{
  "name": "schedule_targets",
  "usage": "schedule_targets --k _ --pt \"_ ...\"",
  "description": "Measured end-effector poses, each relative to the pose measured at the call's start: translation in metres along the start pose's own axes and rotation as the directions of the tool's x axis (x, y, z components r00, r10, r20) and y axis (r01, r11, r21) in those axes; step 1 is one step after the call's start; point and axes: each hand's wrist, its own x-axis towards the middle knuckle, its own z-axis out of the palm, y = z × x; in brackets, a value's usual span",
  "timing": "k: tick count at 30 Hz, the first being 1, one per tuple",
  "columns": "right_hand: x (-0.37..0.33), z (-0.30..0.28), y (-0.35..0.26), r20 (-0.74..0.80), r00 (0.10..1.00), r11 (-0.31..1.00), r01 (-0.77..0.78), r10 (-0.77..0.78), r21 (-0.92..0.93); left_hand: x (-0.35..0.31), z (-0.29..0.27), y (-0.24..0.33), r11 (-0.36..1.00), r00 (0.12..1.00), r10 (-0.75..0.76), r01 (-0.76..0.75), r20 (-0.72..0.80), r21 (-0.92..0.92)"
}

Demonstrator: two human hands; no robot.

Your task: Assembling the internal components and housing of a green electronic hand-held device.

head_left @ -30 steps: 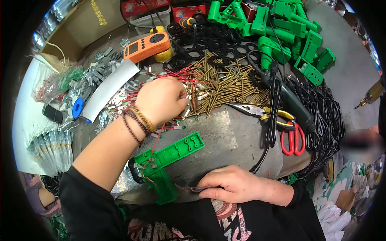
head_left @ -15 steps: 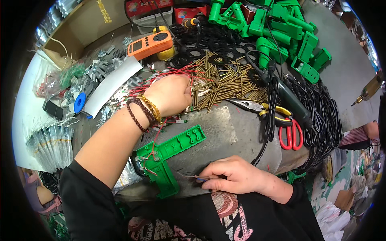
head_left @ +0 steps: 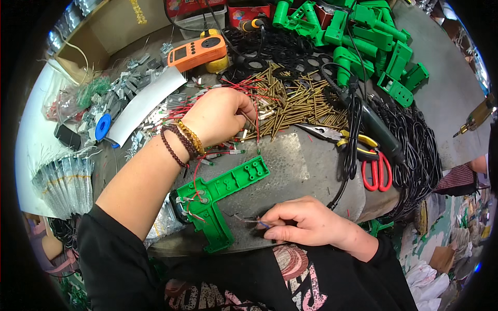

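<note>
My left hand [head_left: 222, 116], with bead bracelets on its wrist, reaches over a heap of small parts with red leads. Its fingers are pinched, and a red wire [head_left: 258, 127] with a small green end hangs down beside them. Below lies a green T-shaped plastic housing half [head_left: 220, 186], inner side up, with red wires and small metal contacts at its corner. To the right of the housing, my right hand [head_left: 306, 222] pinches thin wires [head_left: 252, 221], partly blue; their far ends point at the housing and are too fine to make out.
Brass-coloured screws [head_left: 295, 101] lie in a pile beyond the hands. Pliers [head_left: 337, 137], red-handled scissors [head_left: 377, 171] and coiled black cables [head_left: 415, 150] are at the right. Green housings [head_left: 363, 46] are heaped at the back, near an orange meter [head_left: 197, 53]. Metal parts [head_left: 124, 88] lie left.
My left hand has shifted slightly, and a red wire now hangs from beside its fingers. The right hand has moved a little with its wires. The housing looks almost unchanged in place.
</note>
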Motion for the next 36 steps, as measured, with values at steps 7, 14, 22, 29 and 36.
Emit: schedule_targets --k 7,14,22,29,36 --pt "-0.002 0.005 -0.006 -0.009 0.975 0.929 -0.208 0.221 0.305 -0.026 -0.029 -0.002 0.847 0.792 0.451 -0.233 -0.412 0.479" --pt "0.000 0.009 -0.018 -0.121 0.987 0.988 -0.089 0.105 0.129 -0.169 -0.013 0.075 0.882 0.893 -0.156 -0.066 -0.422 -0.467" --pt "0.004 0.007 -0.042 0.206 0.902 0.763 -0.430 0.379 0.482 -0.206 0.027 0.069 0.675 0.954 -0.218 -0.005 -0.206 -0.738" --pt "0.002 0.014 -0.049 0.077 0.981 0.982 -0.181 0.176 0.053 -0.204 0.038 0.071 0.138 0.948 -0.309 0.124 0.076 -0.983" --pt "0.003 0.017 -0.051 0.046 0.984 0.985 -0.173 0.172 0.014 -0.204 0.041 0.070 0.156 0.959 -0.283 0.064 0.018 -0.986"
